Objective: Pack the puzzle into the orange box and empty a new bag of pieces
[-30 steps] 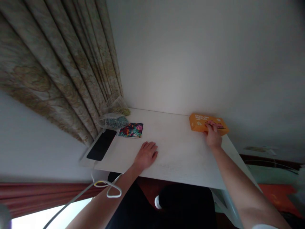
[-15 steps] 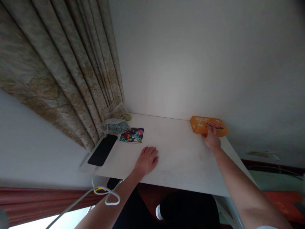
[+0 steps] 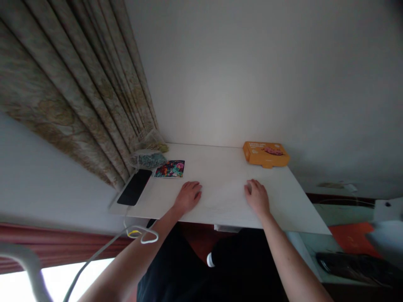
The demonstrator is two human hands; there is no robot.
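My left hand [image 3: 188,197] rests on the white table [image 3: 220,176] near its front edge, fingers loosely stretched and thumb apart, holding nothing. On the right side of the table lies my right hand [image 3: 257,196], also unloaded, its fingers a little bent and the thumb apart. Beyond it, against the wall, sits an orange box [image 3: 265,155] with a printed picture on top and a flap sticking out at the front; no hand touches it. A colourful floral card [image 3: 170,169] lies just beyond my left hand.
At the table's left edge is a black phone [image 3: 134,187] with a white cable [image 3: 127,216]. Behind it stand clear plastic bags, one with blue-green pieces [image 3: 151,160] and one with yellow-green pieces [image 3: 162,147]. A patterned curtain [image 3: 103,88] hangs at left.
My right hand has let go of the orange box and come back toward me onto the table. The box stays by the wall. My left hand keeps its place; the view has shifted slightly.
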